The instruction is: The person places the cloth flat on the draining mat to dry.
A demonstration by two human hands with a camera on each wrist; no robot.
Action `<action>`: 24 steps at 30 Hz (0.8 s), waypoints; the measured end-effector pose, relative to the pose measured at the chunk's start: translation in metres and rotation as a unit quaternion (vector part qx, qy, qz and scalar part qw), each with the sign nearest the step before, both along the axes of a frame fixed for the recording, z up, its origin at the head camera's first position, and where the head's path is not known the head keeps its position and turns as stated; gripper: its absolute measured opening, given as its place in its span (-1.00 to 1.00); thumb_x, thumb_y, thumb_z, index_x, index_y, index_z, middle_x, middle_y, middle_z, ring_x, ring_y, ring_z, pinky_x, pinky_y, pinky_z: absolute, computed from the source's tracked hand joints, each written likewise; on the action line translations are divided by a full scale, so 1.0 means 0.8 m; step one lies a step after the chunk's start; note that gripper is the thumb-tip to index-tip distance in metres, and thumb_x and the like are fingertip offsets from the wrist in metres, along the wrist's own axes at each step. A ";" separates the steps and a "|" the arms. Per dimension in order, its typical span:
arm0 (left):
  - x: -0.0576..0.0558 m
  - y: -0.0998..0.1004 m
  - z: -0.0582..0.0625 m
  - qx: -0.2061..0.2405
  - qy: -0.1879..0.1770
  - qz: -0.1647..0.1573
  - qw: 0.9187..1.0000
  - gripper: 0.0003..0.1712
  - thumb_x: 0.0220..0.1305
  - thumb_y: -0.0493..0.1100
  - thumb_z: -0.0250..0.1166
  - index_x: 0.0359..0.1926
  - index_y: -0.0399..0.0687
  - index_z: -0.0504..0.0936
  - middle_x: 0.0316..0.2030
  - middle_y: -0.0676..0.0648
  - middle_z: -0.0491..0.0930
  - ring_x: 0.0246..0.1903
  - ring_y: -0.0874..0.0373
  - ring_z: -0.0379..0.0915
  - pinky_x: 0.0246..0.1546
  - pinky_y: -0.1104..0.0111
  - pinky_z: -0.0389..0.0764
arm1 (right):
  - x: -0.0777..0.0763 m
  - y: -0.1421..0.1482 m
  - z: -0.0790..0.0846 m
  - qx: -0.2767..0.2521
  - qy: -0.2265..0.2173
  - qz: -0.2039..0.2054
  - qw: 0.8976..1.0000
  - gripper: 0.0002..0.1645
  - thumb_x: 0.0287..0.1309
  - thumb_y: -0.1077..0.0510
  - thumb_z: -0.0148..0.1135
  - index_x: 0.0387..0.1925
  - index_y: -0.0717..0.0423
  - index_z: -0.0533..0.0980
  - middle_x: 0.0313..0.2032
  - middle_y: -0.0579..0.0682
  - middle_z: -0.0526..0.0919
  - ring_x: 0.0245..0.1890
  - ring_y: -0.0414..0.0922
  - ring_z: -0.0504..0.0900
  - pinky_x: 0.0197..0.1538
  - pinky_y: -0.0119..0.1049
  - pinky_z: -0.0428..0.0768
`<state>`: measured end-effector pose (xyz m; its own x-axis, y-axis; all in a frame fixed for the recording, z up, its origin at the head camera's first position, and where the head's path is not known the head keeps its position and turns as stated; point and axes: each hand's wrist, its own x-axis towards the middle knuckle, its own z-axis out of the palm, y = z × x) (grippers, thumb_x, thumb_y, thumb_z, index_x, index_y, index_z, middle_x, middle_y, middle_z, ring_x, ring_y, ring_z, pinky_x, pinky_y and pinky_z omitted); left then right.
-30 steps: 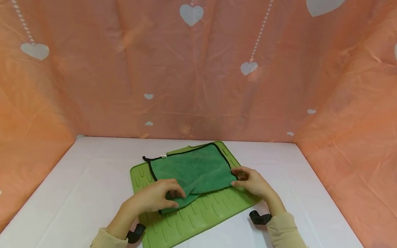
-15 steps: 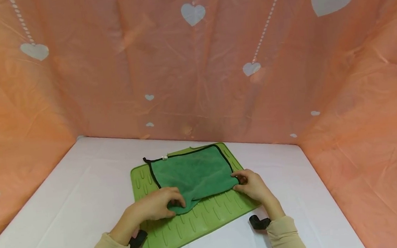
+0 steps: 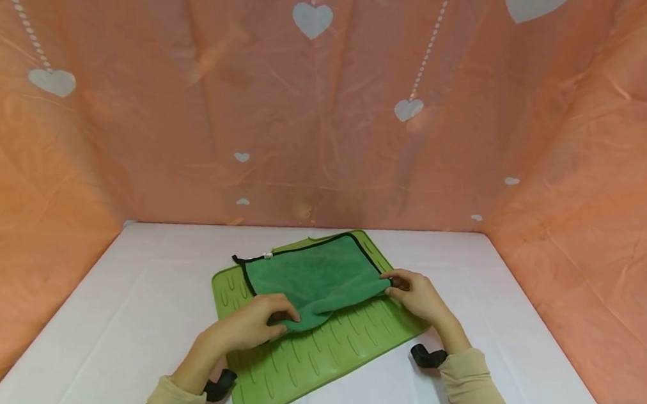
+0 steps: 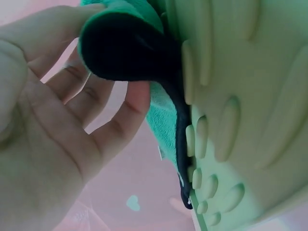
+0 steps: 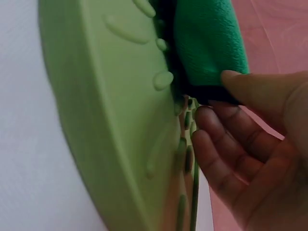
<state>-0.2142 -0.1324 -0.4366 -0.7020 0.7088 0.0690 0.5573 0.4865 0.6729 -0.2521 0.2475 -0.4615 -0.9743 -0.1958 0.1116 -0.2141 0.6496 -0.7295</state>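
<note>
A green cloth (image 3: 312, 273) with black edging and a small white tag lies on the ribbed light-green mat (image 3: 309, 370). Its near edge is turned up and folded over. At the near left end, my left hand (image 3: 250, 322) pinches this fold; in the left wrist view the black-edged loop of cloth (image 4: 120, 48) sits between thumb and fingers. My right hand (image 3: 418, 293) pinches the near right corner, the thumb on top of the cloth (image 5: 209, 43) in the right wrist view and the fingers below. Both hands are just above the mat.
The mat lies at a slant on a white-covered table (image 3: 135, 295). Orange curtains (image 3: 269, 104) with white hearts stand behind and at both sides. A black wrist mount (image 3: 221, 385) shows under the left wrist, and another black mount (image 3: 427, 355) under the right.
Over the last half second both hands have moved slightly away from me, carrying the near edge of the cloth up and farther over. The far edge lies where it was.
</note>
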 end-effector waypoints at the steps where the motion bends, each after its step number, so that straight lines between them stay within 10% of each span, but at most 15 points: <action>1: 0.000 -0.001 0.002 0.006 0.002 0.004 1.000 -0.74 0.41 -0.33 0.36 0.03 0.05 0.73 -0.04 0.11 0.61 0.00 0.12 0.59 -0.03 0.29 0.66 | -0.001 0.000 0.001 -0.013 0.001 -0.004 1.000 -0.64 0.36 0.28 0.35 0.15 0.11 0.66 -0.18 0.04 0.69 -0.19 -0.10 0.65 -0.18 -0.26 0.58; 10: -0.002 -0.008 0.006 0.072 0.022 0.044 0.996 -0.76 0.45 -0.29 0.34 0.06 0.03 0.69 -0.03 0.07 0.63 -0.07 0.16 0.53 -0.10 0.30 0.63 | -0.002 -0.003 0.009 -0.192 -0.035 -0.041 0.980 -0.57 0.52 0.28 0.13 0.32 0.32 0.46 -0.15 0.21 0.61 -0.34 -0.01 0.70 -0.23 -0.23 0.72; 24: -0.003 0.001 -0.005 0.036 0.015 0.015 0.999 -0.79 0.45 -0.25 0.34 0.04 0.09 0.71 -0.04 0.12 0.62 -0.08 0.22 0.54 -0.10 0.30 0.63 | -0.002 0.004 0.001 -0.078 -0.010 -0.063 0.995 -0.68 0.42 0.29 0.27 0.13 0.30 0.62 -0.17 0.16 0.70 -0.24 -0.12 0.68 -0.16 -0.35 0.57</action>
